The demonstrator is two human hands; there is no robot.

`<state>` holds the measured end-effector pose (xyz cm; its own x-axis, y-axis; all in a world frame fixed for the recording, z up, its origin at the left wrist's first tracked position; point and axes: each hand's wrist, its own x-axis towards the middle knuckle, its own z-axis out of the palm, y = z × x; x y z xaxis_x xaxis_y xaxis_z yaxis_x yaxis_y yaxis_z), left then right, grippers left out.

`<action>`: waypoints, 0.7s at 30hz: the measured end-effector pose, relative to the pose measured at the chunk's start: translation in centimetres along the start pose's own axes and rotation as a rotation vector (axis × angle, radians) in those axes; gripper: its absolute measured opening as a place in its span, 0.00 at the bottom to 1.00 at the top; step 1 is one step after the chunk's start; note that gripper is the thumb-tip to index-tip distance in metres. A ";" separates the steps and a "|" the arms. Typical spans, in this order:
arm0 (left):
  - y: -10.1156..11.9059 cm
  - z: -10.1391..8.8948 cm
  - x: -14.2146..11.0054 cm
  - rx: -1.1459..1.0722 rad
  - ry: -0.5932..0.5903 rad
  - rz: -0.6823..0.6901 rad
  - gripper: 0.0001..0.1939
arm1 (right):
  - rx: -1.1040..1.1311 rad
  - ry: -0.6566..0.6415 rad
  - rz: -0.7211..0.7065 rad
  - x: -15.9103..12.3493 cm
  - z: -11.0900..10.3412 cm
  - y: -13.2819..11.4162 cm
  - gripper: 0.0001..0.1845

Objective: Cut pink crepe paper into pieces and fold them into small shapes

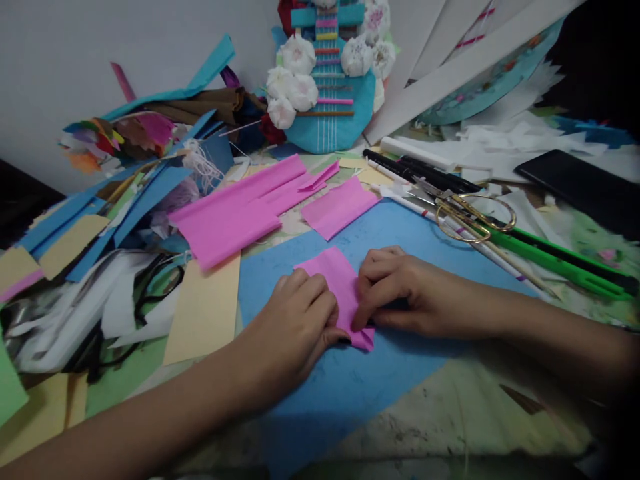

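A small piece of pink crepe paper (pixel 336 277) lies on a blue sheet (pixel 400 373), its near edge folded or bunched up. My left hand (pixel 295 327) is closed at its left side, the thumb pressing the lower edge. From the right, my right hand (pixel 400 293) pinches the same piece with bent fingers near its lower right edge. Just beyond lie another pink crepe piece (pixel 340 205) and a larger folded pink crepe strip (pixel 235 220). The undersides of both hands' fingers are partly hidden.
Gold-handled scissors (pixel 463 217), black pens (pixel 390 165) and a green cutter (pixel 560 257) lie at right, near a dark phone (pixel 580 187). A blue paper guitar (pixel 330 120) with white flowers stands behind. Paper scraps and cream cards (pixel 205 307) crowd the left.
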<state>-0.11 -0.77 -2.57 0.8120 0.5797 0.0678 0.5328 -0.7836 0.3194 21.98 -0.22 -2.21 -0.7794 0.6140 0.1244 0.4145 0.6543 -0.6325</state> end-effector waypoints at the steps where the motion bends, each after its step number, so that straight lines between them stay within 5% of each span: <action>1: 0.0 0.0 0.0 0.019 -0.002 -0.004 0.10 | 0.003 0.003 -0.007 0.0 0.0 0.1 0.08; 21: 0.3 -0.3 -0.1 0.085 -0.073 -0.012 0.09 | -0.050 -0.052 -0.087 -0.2 0.0 0.5 0.14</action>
<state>-0.11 -1.00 -2.15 0.8191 0.5736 -0.0051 0.5580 -0.7948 0.2384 22.37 -0.06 -2.49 -0.8366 0.5305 0.1364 0.3658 0.7264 -0.5818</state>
